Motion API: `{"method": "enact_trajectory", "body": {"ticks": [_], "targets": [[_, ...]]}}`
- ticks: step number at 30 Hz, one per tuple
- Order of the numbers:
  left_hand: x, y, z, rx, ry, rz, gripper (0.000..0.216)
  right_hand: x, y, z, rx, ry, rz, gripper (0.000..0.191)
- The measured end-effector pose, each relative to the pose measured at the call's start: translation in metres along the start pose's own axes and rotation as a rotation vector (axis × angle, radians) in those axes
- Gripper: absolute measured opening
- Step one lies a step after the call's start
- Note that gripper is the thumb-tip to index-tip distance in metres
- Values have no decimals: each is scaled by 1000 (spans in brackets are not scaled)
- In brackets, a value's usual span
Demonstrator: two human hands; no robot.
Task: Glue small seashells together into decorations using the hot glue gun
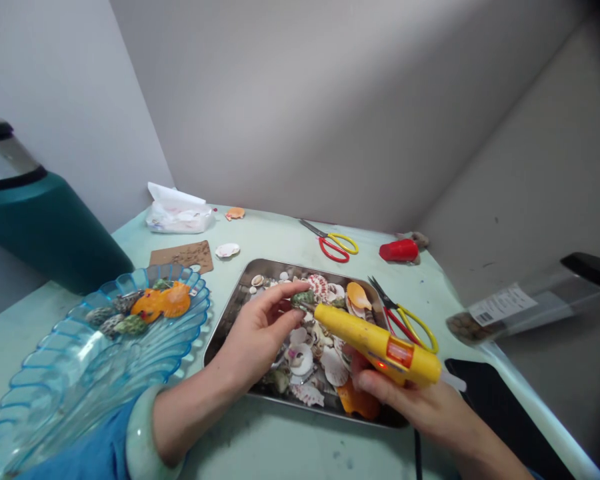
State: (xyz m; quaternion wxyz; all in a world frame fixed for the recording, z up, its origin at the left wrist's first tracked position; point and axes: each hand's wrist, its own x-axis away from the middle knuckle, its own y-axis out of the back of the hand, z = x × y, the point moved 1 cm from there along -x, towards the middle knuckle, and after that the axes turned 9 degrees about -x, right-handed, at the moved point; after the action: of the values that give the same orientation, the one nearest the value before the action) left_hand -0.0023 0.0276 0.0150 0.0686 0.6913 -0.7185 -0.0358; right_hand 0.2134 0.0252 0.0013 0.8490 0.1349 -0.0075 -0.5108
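Note:
Between the thumb and fingers of my left hand is a small green, bumpy snail shell. My right hand grips a yellow hot glue gun with a small red light lit on its side. The gun's nozzle points left and meets or nearly meets the shell; whether they touch I cannot tell. Both hands are over a metal tray filled with mixed seashells, among them a white scallop shell and an orange shell. A clear glue stick sticks out of the gun's back.
Left stands a blue scalloped dish holding an orange shell piece and several green and grey shells. Behind it are a teal bottle, cardboard and tissues. Two scissors, a red cup and a clear jar lie rightward.

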Motion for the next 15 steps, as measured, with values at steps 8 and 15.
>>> {"method": "enact_trajectory", "body": {"ticks": [8,15], "targets": [[1,1,2,-108,-72,-59,31,1,-1,0,36,24,27,19],[0,2,1,-185,-108,-84,32,1,0,-1,110,39,-35,17]]}}
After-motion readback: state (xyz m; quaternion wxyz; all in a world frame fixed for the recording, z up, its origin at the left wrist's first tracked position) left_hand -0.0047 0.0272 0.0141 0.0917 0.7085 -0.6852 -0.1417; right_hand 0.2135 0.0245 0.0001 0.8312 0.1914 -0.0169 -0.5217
